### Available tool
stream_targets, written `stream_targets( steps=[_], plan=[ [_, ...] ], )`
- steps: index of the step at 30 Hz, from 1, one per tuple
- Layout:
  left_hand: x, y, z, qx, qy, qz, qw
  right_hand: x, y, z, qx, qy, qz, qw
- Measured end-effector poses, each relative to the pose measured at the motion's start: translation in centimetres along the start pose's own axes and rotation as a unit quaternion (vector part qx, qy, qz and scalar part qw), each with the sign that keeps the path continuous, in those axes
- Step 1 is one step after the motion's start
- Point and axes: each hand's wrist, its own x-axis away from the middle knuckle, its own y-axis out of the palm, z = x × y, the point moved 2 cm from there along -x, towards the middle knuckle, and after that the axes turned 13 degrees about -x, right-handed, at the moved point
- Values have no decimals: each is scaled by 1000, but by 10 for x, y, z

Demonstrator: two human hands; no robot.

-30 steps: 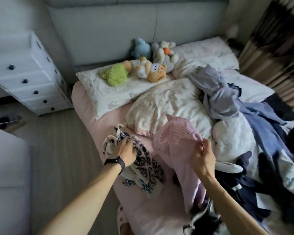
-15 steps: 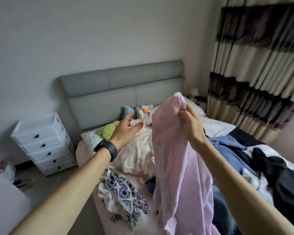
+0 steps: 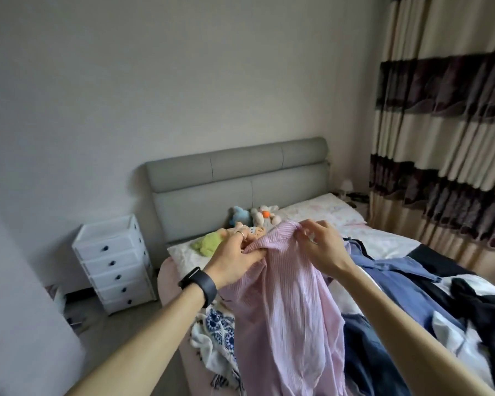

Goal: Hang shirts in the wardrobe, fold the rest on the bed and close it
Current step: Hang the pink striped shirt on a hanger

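A pink striped shirt [image 3: 286, 304] hangs in front of me, lifted above the bed [image 3: 383, 241]. My left hand [image 3: 235, 261], with a black wristband, grips its upper edge on the left. My right hand [image 3: 320, 247] pinches the top of the shirt on the right. A white cloth with a blue pattern [image 3: 217, 332] lies on the bed's near left corner under the shirt. A heap of blue, dark and white clothes [image 3: 412, 304] covers the bed to the right. No wardrobe is in view.
Several soft toys [image 3: 249, 218] sit by the grey headboard [image 3: 235, 178]. A white drawer unit [image 3: 115, 261] stands left of the bed on the floor. Striped curtains [image 3: 446, 124] hang at the right. A pale surface [image 3: 20, 310] fills the left foreground.
My right hand lifted the pink shirt off the bed. My left hand let go of the patterned cloth and took hold of the shirt's top. The view tilted up.
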Motion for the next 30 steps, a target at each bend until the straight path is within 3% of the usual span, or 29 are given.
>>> stream_targets(
  steps=[3,7,10,13,15,17,20,23,27,30],
  plan=[
    [33,-8,-7,17,-4,42,999,19,23,-26,-13,41,15,999],
    [80,-25,-19,41,-57,69,995,49,67,-64,-249,179,-99,947],
    [112,-35,-28,102,-69,16,992,63,89,-80,-235,169,-101,952],
    [143,-49,-52,219,-99,-82,967,72,99,-88,-206,162,-93,961],
    [165,-70,-80,241,-133,-52,960,76,108,-94,-113,124,-105,980],
    [179,-88,-107,202,-177,17,963,78,109,-99,-75,87,-93,989],
    [199,-108,-143,117,-210,66,968,82,117,-110,-123,68,-66,988],
    [211,-112,-153,67,-185,10,981,86,125,-126,-204,76,-58,974],
    [212,-102,-143,-44,-115,-43,991,94,132,-141,-302,131,-117,937],
    [211,-93,-135,-18,-127,-68,989,99,130,-143,-330,144,-156,920]
  ],
)
